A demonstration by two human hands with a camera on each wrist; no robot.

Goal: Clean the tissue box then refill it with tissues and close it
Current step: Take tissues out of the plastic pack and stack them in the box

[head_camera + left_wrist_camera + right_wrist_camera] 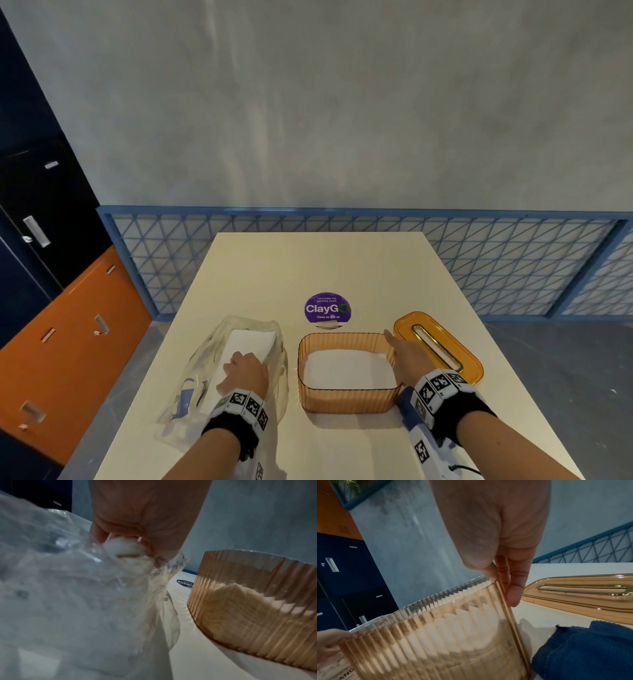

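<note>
Near right hand (496,534), only wrist view shows cloth (583,653).

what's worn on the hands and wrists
Left hand and right hand bare, no sleeves. Each wrist: black strap, white band of square black-and-white markers. Right wrist also has a blue-and-white unit with a black cable.

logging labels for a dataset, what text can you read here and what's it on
"ClayGO": round purple sticker on the table.
"Clean as you go": same sticker, below.
Small line atop the sticker: too small to read.
"ANG": cut off, seen through the tissue box wall.
Print on the plastic tissue pack: blurred.
Labels on the lockers: too small.
</note>
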